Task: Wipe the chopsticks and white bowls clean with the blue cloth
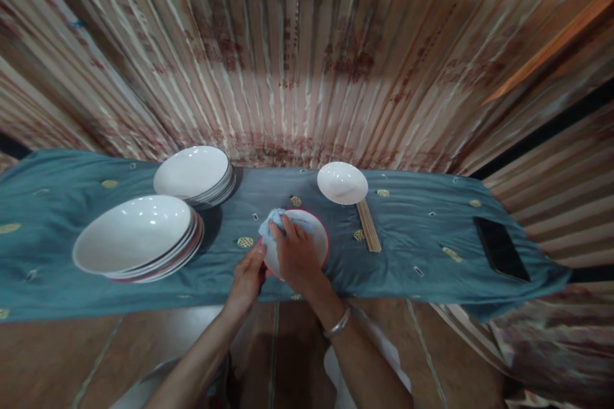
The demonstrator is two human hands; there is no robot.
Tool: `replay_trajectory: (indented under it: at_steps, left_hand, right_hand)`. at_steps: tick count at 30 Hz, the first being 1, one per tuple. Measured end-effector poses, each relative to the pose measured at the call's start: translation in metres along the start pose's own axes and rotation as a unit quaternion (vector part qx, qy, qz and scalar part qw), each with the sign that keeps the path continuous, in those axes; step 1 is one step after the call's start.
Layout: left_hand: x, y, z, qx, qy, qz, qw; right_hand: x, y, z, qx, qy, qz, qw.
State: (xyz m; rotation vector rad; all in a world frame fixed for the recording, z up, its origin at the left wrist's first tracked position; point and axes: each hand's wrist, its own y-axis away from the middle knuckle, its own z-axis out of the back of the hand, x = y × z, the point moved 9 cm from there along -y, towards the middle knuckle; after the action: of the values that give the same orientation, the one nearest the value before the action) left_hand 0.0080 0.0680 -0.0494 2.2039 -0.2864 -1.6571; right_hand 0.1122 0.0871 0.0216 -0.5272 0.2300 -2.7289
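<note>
A white plate with a red rim [317,241] is at the front middle of the cloth-covered table. My left hand [248,276] grips its left edge, fingers closed on the rim. Over the plate lies my right hand [298,254], its fingers pressing a light blue cloth [272,220] against the upper left of the plate. Part of the plate is hidden beneath this hand. Behind and to the right, a white bowl [342,182] sits by a bundle of chopsticks [369,227].
On the left are a front stack of white plates [137,236] and a rear stack of white plates [194,172]. A black phone [501,248] lies near the right end of the green tablecloth [407,275]. A patterned curtain [307,64] hangs behind.
</note>
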Motion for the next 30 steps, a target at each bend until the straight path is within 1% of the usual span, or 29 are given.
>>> replay_trajectory:
  at_steps: [4,8,12,15,19,25,27,30]
  left_hand:
    - [-0.002,0.002,-0.001,0.000,-0.013,-0.003,1.000]
    - [0.001,-0.005,0.000,0.011,-0.038,-0.005,0.999]
    - [0.004,-0.013,0.004,0.010,-0.040,-0.009,0.999]
    - [0.005,-0.014,0.004,0.011,-0.033,-0.002,0.999]
    - [0.006,-0.013,0.000,0.022,-0.006,0.012,1.000]
    - [0.010,-0.013,-0.004,0.035,0.010,0.017,0.999]
    - [0.009,-0.011,-0.006,0.038,0.015,0.009,0.999]
    - [0.006,-0.007,-0.009,0.049,0.022,-0.010,0.999]
  right_hand:
    - [-0.009,-0.002,0.002,-0.005,0.024,-0.037,0.999]
    - [-0.026,0.002,0.009,-0.005,0.052,-0.078,0.996]
    - [-0.035,0.007,0.019,-0.009,0.092,-0.094,0.991]
    - [-0.039,0.012,0.026,0.010,0.117,-0.106,0.987]
    - [-0.039,0.019,0.027,0.056,0.121,-0.091,0.987]
    - [-0.033,0.029,0.025,0.080,0.089,-0.068,0.990]
    - [-0.028,0.032,0.024,0.096,0.059,-0.059,0.992]
    - [-0.016,0.038,0.021,0.110,-0.021,-0.032,0.993]
